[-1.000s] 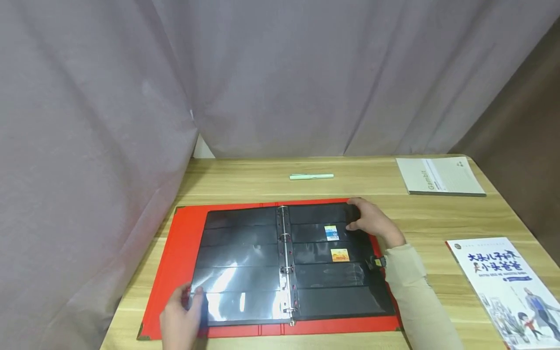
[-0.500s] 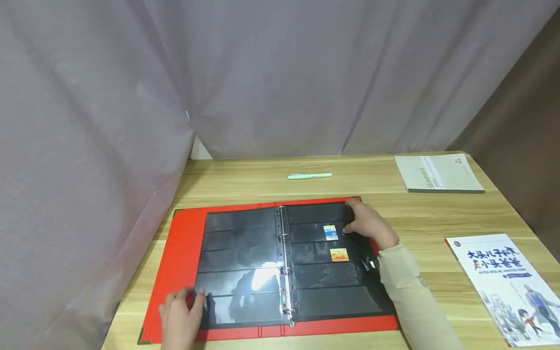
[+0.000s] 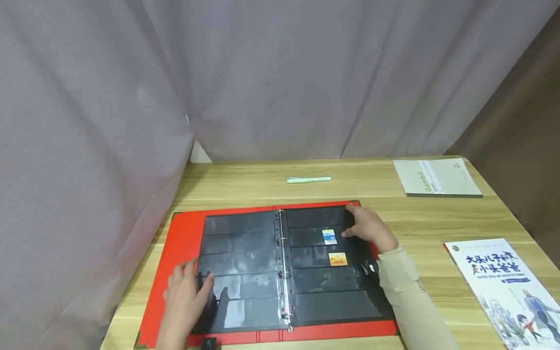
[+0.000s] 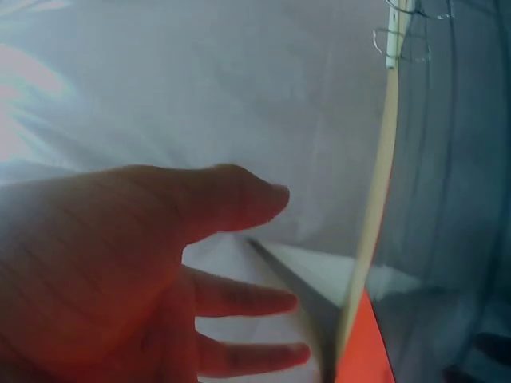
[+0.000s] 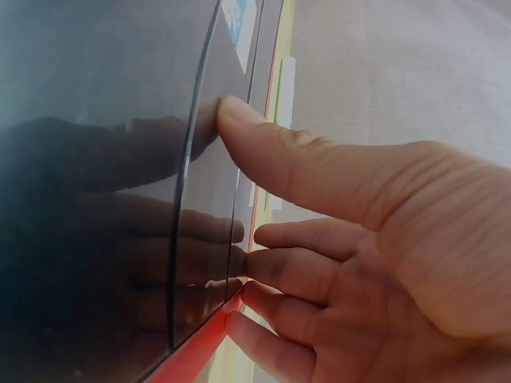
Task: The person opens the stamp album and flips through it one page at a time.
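Note:
A red stamp album [image 3: 183,243] lies spread on the table, its black pocket pages [image 3: 240,265] held by metal rings [image 3: 284,274]. On the right page sit a blue-and-white stamp [image 3: 329,236] and an orange-yellow stamp [image 3: 338,259]. My left hand [image 3: 183,296] is at the left page's outer edge, fingers loosely spread; the left wrist view shows the thumb [image 4: 239,195] apart from the fingers with nothing between. Over the right page's upper outer edge lies my right hand [image 3: 371,227]. Its thumb [image 5: 247,132] touches the page, and its fairly straight fingertips reach the edge.
Beyond the album lies a pale green pen [image 3: 308,180]. A notebook marked Gambit [image 3: 437,177] is at the back right, and a white picture book [image 3: 503,287] at the front right. Grey curtain [image 3: 271,87] hangs behind the wooden table [image 3: 420,214].
My left hand has moved up along the left page's edge, and its fingers have spread. The right hand stays nearly where it was on the right page.

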Demonstrator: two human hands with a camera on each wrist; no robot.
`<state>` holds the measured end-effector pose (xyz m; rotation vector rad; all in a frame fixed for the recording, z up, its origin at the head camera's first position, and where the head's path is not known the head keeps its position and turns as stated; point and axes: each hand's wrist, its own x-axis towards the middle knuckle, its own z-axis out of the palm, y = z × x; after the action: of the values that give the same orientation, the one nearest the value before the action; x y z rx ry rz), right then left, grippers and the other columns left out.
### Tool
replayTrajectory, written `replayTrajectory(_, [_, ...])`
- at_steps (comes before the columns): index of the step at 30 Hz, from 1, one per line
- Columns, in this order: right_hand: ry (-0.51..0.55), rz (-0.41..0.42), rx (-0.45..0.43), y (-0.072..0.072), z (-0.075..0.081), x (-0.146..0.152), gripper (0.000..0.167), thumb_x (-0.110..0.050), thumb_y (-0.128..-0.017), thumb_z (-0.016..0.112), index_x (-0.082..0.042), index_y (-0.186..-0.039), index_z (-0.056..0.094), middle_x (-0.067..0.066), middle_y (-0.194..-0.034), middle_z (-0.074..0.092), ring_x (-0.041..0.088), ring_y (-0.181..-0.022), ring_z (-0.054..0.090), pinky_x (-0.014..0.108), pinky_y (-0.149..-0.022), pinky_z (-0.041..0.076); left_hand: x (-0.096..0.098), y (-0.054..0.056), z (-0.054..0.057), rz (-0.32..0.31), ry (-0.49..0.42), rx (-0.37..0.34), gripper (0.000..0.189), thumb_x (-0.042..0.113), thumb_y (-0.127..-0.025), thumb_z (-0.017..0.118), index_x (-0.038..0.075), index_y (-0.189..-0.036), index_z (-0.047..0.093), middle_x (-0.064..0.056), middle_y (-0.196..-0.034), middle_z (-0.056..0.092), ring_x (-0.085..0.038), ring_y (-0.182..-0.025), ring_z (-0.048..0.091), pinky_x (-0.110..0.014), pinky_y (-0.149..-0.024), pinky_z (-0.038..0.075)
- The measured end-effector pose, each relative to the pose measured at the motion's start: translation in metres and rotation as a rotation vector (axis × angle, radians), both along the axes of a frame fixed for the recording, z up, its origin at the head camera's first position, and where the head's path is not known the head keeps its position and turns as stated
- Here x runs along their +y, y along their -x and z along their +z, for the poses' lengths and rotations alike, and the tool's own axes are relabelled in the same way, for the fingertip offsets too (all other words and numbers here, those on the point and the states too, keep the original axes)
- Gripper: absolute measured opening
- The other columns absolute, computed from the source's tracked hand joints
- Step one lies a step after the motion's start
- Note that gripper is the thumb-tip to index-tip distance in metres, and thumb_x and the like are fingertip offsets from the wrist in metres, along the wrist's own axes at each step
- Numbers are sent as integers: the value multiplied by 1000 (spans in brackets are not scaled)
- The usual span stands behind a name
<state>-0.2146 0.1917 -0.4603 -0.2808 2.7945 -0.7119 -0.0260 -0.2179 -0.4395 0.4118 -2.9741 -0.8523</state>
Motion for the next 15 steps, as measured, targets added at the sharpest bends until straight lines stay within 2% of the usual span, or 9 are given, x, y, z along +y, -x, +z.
replayTrajectory(5, [-1,8,-6,1,-1,0,84,-9,-74,89,13,-142,45,34,-131,57,46,-114,57,60,-99,45,8,17,5,-84,-21,84,64,26,-95,69,-6,-145,44,-33,-140,43,-51,-127,40,-70,-96,34])
replayTrajectory(7, [-1,14,0,1,-1,1,83,-9,-74,89,14,-141,45,35,-131,57,46,-115,57,60,-99,45,11,25,6,-116,-22,95,66,25,-94,69,-6,-146,42,-33,-141,42,-51,-128,41,-70,-97,35])
replayTrajectory(11, [-1,35,17,-1,0,2,82,-9,-75,89,15,-140,46,36,-132,56,48,-118,56,60,-100,45,19,38,4,-184,-15,59,71,24,-93,71,-8,-148,39,-33,-145,39,-51,-132,40,-72,-98,36])
replayTrajectory(15, [-7,45,20,-1,2,0,80,-9,-75,89,16,-139,47,35,-132,56,48,-120,55,59,-100,44,27,49,-5,-243,-2,46,76,26,-91,74,-7,-149,38,-32,-149,37,-50,-134,41,-70,-99,38])
